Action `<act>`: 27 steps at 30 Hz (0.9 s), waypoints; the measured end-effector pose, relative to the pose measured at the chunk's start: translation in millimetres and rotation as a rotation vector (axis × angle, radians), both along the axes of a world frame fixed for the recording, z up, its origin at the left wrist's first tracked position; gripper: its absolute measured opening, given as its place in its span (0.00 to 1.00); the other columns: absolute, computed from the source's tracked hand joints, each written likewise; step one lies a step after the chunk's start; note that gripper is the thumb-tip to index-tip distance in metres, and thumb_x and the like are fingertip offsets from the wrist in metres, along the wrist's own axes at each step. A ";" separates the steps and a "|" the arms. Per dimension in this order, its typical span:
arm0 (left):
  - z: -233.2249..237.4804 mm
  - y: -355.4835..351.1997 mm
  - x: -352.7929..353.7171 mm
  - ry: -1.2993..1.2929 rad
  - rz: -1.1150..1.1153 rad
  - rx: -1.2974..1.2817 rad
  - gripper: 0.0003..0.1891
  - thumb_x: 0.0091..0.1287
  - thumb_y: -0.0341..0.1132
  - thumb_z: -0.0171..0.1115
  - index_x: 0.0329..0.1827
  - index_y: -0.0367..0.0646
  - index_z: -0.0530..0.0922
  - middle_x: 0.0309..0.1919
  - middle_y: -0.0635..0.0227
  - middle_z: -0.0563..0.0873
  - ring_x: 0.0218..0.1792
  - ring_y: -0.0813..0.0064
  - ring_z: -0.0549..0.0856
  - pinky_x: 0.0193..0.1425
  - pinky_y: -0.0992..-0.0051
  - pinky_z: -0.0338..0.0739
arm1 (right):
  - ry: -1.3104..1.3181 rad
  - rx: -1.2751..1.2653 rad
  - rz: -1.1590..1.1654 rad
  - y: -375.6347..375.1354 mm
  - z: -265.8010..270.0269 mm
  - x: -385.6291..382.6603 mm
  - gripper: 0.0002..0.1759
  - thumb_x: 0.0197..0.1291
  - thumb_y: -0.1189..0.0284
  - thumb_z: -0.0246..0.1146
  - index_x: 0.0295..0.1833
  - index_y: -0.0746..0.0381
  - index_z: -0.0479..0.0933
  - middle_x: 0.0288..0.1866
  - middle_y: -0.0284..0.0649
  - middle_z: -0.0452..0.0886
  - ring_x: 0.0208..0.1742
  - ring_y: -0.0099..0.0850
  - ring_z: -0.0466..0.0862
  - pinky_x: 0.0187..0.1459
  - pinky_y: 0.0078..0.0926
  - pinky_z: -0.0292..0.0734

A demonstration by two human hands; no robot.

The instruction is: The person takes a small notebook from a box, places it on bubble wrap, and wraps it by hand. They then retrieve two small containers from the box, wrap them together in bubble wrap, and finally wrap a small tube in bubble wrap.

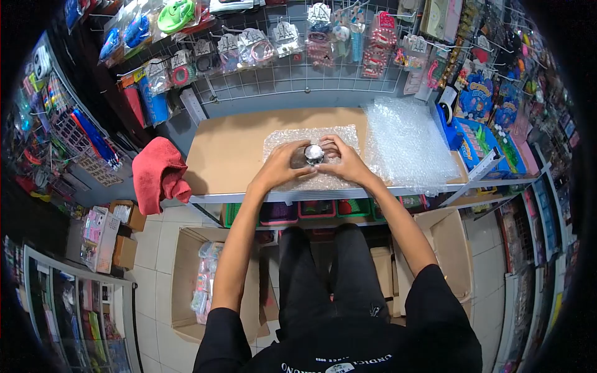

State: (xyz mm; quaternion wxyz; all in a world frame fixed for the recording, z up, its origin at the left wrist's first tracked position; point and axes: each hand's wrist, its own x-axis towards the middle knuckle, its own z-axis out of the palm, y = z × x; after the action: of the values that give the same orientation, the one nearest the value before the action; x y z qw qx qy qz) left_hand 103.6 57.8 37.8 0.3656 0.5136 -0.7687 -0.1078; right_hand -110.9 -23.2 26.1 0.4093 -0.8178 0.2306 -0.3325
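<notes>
A small round object with a white top and silvery sides (314,153) stands between my two hands, its exact kind too small to make out. My left hand (285,163) curves around its left side, with the thumb and fingertips close against it. From the right, my right hand (344,163) cups it in the same way, fingers bent over the far side and thumb near the front. Beneath both hands lies a cut sheet of bubble wrap (278,138) on the brown shelf top (227,146).
A larger bubble wrap sheet (407,140) covers the shelf's right part. A red cloth (160,174) hangs at the left end. Packaged goods hang on the wire grid (261,86) behind. Below stand an open cardboard box (186,273) and another box (451,248).
</notes>
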 end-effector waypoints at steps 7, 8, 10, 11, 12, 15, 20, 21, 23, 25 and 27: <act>-4.9 -3.5 -5.9 0.404 -0.012 0.109 0.21 0.62 0.38 0.72 0.56 0.39 0.82 0.51 0.56 0.86 0.52 0.68 0.84 0.59 0.71 0.76 | 0.014 -0.014 0.033 -4.7 -6.6 -1.5 0.41 0.51 0.67 0.77 0.68 0.61 0.63 0.52 0.47 0.82 0.55 0.36 0.82 0.58 0.33 0.77; -15.4 -9.9 -2.3 0.453 0.046 0.017 0.16 0.68 0.40 0.67 0.50 0.38 0.84 0.41 0.59 0.88 0.44 0.72 0.85 0.50 0.71 0.77 | -0.002 0.036 0.018 -4.2 -7.2 -1.4 0.40 0.49 0.72 0.78 0.67 0.62 0.66 0.51 0.41 0.80 0.53 0.27 0.79 0.58 0.26 0.75; -14.4 -10.3 6.5 0.473 0.167 0.095 0.15 0.71 0.42 0.63 0.45 0.36 0.83 0.32 0.58 0.86 0.37 0.73 0.84 0.42 0.69 0.75 | -0.012 0.033 0.010 -6.2 -10.0 -0.6 0.39 0.49 0.72 0.78 0.66 0.62 0.67 0.51 0.40 0.80 0.53 0.27 0.79 0.57 0.26 0.75; -14.4 -10.7 9.4 0.481 0.227 0.133 0.16 0.72 0.43 0.61 0.43 0.35 0.83 0.28 0.58 0.85 0.33 0.74 0.83 0.38 0.67 0.74 | -0.017 0.031 0.005 -7.5 -11.2 -0.5 0.39 0.49 0.73 0.77 0.66 0.63 0.67 0.52 0.40 0.80 0.53 0.27 0.80 0.57 0.26 0.75; -17.9 -13.5 8.3 0.391 0.221 0.066 0.19 0.74 0.45 0.57 0.36 0.34 0.81 0.20 0.55 0.79 0.24 0.70 0.80 0.30 0.63 0.68 | -0.037 0.036 0.010 -8.7 -12.7 -0.4 0.38 0.49 0.73 0.77 0.65 0.63 0.68 0.52 0.40 0.80 0.53 0.26 0.80 0.57 0.26 0.75; -23.1 -19.6 4.5 0.151 0.211 0.059 0.20 0.74 0.44 0.56 0.34 0.33 0.80 0.18 0.52 0.75 0.23 0.64 0.80 0.32 0.60 0.69 | -0.068 0.044 0.009 -11.0 -16.3 -1.2 0.35 0.49 0.72 0.77 0.63 0.64 0.70 0.52 0.41 0.80 0.52 0.28 0.80 0.56 0.27 0.76; -22.0 -13.0 -1.4 0.125 0.265 -0.082 0.22 0.64 0.45 0.70 0.54 0.38 0.79 0.39 0.60 0.82 0.36 0.70 0.78 0.42 0.68 0.74 | -0.172 0.147 0.008 -13.5 -20.6 -1.6 0.30 0.51 0.70 0.75 0.59 0.66 0.73 0.51 0.43 0.81 0.51 0.29 0.82 0.55 0.28 0.78; -20.1 -10.1 0.2 0.125 0.221 -0.102 0.25 0.62 0.45 0.72 0.56 0.39 0.78 0.41 0.61 0.82 0.37 0.70 0.78 0.43 0.69 0.74 | -0.158 0.151 0.004 -12.1 -19.1 -2.1 0.30 0.51 0.70 0.75 0.59 0.66 0.73 0.52 0.43 0.81 0.51 0.29 0.82 0.55 0.29 0.78; -13.9 -8.5 7.4 0.122 0.153 -0.058 0.28 0.58 0.44 0.75 0.58 0.40 0.77 0.43 0.63 0.81 0.38 0.71 0.78 0.44 0.71 0.75 | -0.133 0.157 -0.003 -10.2 -15.4 -2.8 0.30 0.51 0.70 0.75 0.59 0.66 0.73 0.53 0.43 0.81 0.51 0.29 0.83 0.55 0.29 0.78; -10.5 -8.3 16.3 0.121 0.105 0.072 0.29 0.56 0.42 0.77 0.58 0.40 0.78 0.42 0.64 0.81 0.38 0.73 0.78 0.44 0.73 0.75 | -0.109 0.105 -0.009 -9.1 -14.5 -3.3 0.30 0.52 0.70 0.74 0.59 0.66 0.73 0.53 0.42 0.81 0.51 0.29 0.83 0.55 0.29 0.78; -8.8 -6.6 15.2 0.161 0.128 0.126 0.28 0.53 0.40 0.78 0.56 0.40 0.79 0.44 0.62 0.82 0.41 0.71 0.79 0.46 0.72 0.75 | -0.116 0.123 -0.013 -8.9 -13.0 -3.7 0.29 0.52 0.70 0.74 0.59 0.66 0.73 0.52 0.41 0.81 0.51 0.28 0.82 0.55 0.29 0.78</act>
State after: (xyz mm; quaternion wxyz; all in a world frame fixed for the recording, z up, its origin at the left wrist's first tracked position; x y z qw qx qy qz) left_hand 118.7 51.2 28.9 0.3994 0.5732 -0.6942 -0.1732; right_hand -114.6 -32.2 13.1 0.4693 -0.7690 0.2317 -0.3670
